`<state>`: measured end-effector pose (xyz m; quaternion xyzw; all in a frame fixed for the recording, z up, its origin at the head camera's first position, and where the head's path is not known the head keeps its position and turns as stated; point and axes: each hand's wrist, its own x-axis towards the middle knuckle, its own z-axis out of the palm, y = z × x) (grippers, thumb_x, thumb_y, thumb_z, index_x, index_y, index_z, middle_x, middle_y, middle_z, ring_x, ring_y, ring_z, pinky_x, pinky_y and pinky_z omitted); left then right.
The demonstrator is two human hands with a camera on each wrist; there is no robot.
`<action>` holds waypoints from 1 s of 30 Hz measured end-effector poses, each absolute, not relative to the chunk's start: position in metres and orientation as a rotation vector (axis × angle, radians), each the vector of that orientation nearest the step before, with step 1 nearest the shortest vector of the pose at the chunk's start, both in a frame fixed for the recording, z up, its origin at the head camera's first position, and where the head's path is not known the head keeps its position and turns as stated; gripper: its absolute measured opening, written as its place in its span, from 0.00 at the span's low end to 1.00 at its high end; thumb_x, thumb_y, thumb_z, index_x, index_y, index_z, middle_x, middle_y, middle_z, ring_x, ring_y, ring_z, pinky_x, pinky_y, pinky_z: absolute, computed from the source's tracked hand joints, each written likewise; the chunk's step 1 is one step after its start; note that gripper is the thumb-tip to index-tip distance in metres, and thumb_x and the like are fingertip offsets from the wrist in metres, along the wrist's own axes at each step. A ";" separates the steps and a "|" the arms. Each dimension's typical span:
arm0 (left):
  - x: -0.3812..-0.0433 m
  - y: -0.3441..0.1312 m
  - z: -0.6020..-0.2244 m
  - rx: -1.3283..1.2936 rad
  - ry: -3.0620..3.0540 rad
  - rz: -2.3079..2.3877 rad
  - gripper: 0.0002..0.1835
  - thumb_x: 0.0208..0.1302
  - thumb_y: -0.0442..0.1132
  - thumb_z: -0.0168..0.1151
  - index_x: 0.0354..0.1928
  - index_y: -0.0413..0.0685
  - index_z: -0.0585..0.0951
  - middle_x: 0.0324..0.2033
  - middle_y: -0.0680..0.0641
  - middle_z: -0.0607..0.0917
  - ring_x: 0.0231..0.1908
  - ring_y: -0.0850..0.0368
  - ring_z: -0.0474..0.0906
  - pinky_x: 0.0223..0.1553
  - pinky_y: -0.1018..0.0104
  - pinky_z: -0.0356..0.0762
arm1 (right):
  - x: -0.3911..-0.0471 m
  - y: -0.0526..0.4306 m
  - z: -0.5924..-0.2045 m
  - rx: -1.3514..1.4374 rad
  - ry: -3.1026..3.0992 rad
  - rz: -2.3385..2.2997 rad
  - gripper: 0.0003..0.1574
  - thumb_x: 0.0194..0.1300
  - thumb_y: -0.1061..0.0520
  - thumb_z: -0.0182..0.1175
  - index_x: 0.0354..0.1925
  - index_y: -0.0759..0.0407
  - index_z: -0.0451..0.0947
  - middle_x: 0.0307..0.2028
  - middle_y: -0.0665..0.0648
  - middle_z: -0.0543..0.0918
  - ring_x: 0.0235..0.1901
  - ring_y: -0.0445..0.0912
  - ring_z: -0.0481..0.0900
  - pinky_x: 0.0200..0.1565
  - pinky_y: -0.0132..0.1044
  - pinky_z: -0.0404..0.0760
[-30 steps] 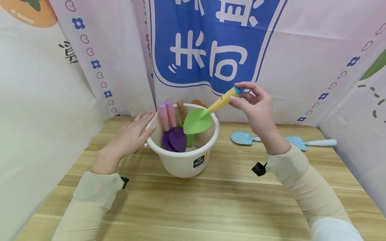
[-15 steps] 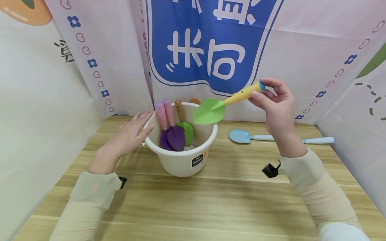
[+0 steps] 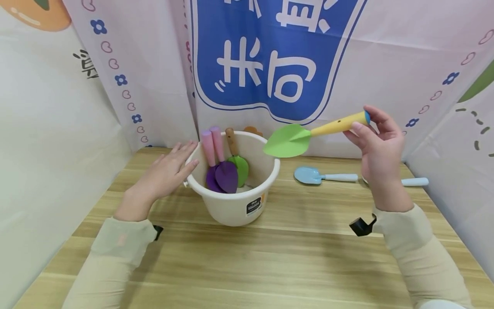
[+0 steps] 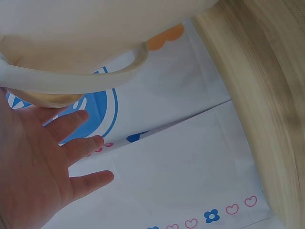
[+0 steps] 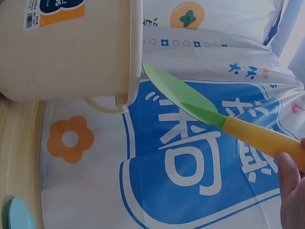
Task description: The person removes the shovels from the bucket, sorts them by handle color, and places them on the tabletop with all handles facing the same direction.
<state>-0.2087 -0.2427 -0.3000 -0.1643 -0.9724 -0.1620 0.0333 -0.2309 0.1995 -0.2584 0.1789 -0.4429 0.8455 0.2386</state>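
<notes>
Above bucket [image 3: 235,206], right hand [image 3: 380,148] raised, pinching trowel [image 3: 308,136].

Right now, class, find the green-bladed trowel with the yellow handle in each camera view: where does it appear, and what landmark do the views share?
Head: green trowel right of centre, held in the air by the right hand, blade beside the bucket's rim.
Left wrist: not in it.
Right wrist: trowel slants from centre to the right edge.
Shared landmark: the cream bucket.

Two blue spades [image 3: 310,175] lie on the wooden desk [image 3: 270,266]. Behind hangs a pink backdrop [image 3: 386,51] with a blue sign [image 3: 266,56].
</notes>
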 end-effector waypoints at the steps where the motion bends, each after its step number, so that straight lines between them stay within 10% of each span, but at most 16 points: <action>1: -0.209 -0.243 -0.300 -0.507 -2.994 -0.495 0.38 0.82 0.62 0.33 0.82 0.47 0.50 0.80 0.43 0.50 0.78 0.33 0.41 0.70 0.25 0.42 | -0.231 0.201 -0.259 0.484 -1.209 2.320 0.20 0.61 0.79 0.64 0.53 0.75 0.81 0.43 0.65 0.76 0.41 0.51 0.86 0.44 0.43 0.86; 30: -0.208 -0.240 -0.298 -0.511 -2.997 -0.488 0.38 0.82 0.61 0.33 0.82 0.46 0.50 0.80 0.41 0.51 0.78 0.33 0.41 0.70 0.25 0.42 | -0.224 0.273 -0.315 0.180 -1.061 2.823 0.12 0.70 0.79 0.51 0.46 0.69 0.73 0.48 0.59 0.71 0.42 0.51 0.85 0.47 0.41 0.87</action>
